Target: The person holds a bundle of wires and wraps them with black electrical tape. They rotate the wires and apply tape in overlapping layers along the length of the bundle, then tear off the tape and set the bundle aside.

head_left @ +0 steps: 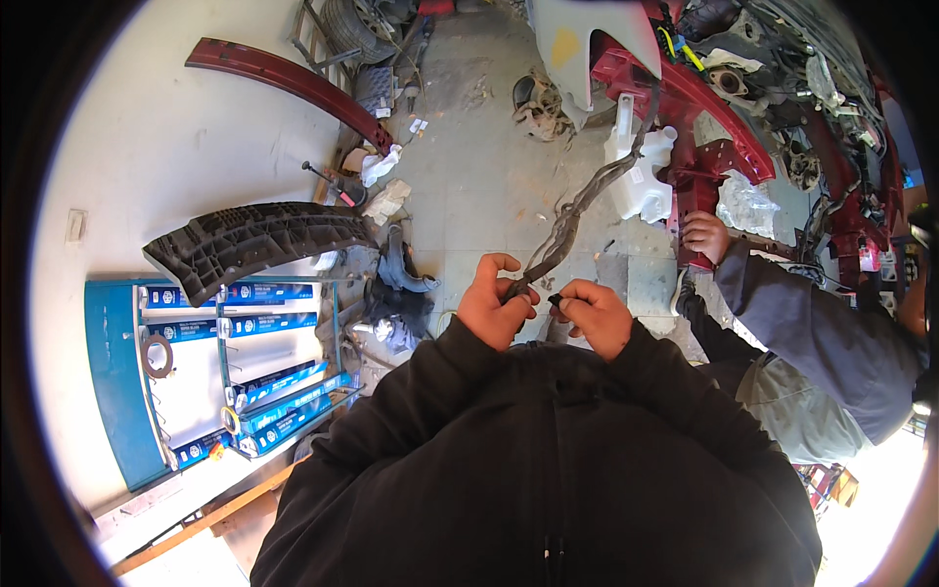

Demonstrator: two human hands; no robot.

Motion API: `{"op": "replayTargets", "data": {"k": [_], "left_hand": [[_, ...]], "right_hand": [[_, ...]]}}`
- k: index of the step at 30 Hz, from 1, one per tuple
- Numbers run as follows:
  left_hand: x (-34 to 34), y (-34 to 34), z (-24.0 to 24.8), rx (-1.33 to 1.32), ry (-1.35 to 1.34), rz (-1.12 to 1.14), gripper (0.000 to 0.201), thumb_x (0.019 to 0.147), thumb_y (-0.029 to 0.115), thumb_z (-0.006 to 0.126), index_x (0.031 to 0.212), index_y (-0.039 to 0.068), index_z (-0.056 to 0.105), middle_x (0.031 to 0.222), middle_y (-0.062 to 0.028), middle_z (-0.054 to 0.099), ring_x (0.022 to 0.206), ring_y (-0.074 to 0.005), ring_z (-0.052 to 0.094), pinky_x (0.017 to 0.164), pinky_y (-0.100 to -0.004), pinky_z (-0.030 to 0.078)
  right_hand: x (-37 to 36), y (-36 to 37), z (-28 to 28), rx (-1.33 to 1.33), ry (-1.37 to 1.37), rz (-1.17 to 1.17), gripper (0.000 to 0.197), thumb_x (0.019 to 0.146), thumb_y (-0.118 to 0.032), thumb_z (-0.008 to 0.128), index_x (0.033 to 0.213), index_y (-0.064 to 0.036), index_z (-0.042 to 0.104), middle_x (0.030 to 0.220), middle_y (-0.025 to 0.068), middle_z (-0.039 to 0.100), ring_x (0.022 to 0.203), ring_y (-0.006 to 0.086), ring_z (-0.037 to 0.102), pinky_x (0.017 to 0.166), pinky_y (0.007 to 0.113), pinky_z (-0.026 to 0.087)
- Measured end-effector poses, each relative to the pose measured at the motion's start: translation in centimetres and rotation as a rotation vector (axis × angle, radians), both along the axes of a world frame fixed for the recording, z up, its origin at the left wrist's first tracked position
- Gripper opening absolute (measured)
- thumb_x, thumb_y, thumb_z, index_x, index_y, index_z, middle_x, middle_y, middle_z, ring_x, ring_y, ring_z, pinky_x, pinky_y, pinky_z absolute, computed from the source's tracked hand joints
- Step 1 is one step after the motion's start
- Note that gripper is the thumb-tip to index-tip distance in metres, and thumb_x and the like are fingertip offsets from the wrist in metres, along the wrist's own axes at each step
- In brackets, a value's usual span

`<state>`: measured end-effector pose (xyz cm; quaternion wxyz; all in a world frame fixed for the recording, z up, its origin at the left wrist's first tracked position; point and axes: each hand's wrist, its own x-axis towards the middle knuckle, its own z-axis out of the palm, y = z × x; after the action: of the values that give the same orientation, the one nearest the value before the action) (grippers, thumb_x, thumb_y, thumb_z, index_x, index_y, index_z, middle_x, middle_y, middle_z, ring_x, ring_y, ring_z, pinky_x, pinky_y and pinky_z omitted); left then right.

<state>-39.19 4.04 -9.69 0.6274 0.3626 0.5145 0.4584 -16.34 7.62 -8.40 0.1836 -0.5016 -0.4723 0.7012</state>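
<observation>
A dark wiring harness (564, 238), several strands bundled together, runs down from the red car front (699, 181) toward me. My left hand (496, 305) is closed around its near end, thumb and fingers pinching the strands. Just to the right, my right hand (594, 318) pinches a small black piece (556, 299). Its kind is too small to make out, and I cannot tell whether it joins the harness. Both hands are close together in front of my chest.
A co-worker's hand (705, 237) rests on the red metal at right. Beside it are a white plastic tank (643, 176) and a grey panel (577, 49). At left stand a blue rack (122, 382) of boxes, a black bumper part (264, 240) and a red bar (284, 80) against the wall.
</observation>
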Motion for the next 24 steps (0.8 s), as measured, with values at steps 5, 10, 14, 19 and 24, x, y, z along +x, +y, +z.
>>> {"op": "replayTargets", "data": {"k": [5,10,14,19,24], "left_hand": [[-1.9,0.6,-1.1,-0.179,-0.033,-0.208,0.048,0.100,-0.001,0.068,0.144,-0.001,0.047,0.110,-0.0143,0.073,0.094,-0.0205,0.076,0.082,-0.0327,0.060],[-1.1,-0.9,-1.0,-0.108,0.201,-0.190,0.057,0.098,0.002,0.073,0.147,0.000,0.044,0.115,-0.0148,0.070,0.094,-0.0195,0.077,0.078,-0.0316,0.060],[-0.9,-1.7,-0.4,0.057,0.361,-0.161,0.059,0.095,0.001,0.073,0.147,0.001,0.044,0.113,-0.0152,0.069,0.089,-0.0190,0.077,0.072,-0.0316,0.059],[-1.1,-1.7,0.0,0.190,0.468,-0.220,0.060,0.094,-0.002,0.069,0.146,0.003,0.041,0.110,-0.0161,0.069,0.084,-0.0205,0.078,0.069,-0.0327,0.058],[-0.9,-2.2,0.0,0.248,0.343,-0.238,0.062,0.093,-0.003,0.069,0.146,0.004,0.038,0.109,-0.0153,0.069,0.083,-0.0196,0.077,0.070,-0.0335,0.059]], "right_hand": [[-1.8,-0.6,0.9,-0.200,0.104,-0.160,0.021,0.110,-0.029,0.064,0.111,-0.0100,0.071,0.103,0.0014,0.075,0.096,0.0137,0.069,0.077,0.033,0.055],[-4.1,0.0,0.9,-0.294,0.008,-0.140,0.023,0.110,-0.032,0.065,0.109,-0.0097,0.070,0.099,0.0023,0.072,0.089,0.0148,0.068,0.069,0.033,0.053],[-5.0,-0.2,0.2,-0.305,-0.012,-0.224,0.027,0.106,-0.036,0.070,0.103,-0.0088,0.070,0.095,0.0010,0.072,0.086,0.0137,0.067,0.071,0.037,0.055],[-5.5,-0.4,0.0,-0.284,-0.090,-0.244,0.033,0.103,-0.041,0.074,0.100,-0.0081,0.068,0.094,0.0020,0.070,0.085,0.0149,0.066,0.069,0.040,0.053],[-5.2,-0.6,0.2,-0.457,-0.043,-0.269,0.032,0.100,-0.038,0.071,0.103,-0.0059,0.067,0.095,0.0039,0.069,0.086,0.0171,0.067,0.070,0.040,0.053]]}}
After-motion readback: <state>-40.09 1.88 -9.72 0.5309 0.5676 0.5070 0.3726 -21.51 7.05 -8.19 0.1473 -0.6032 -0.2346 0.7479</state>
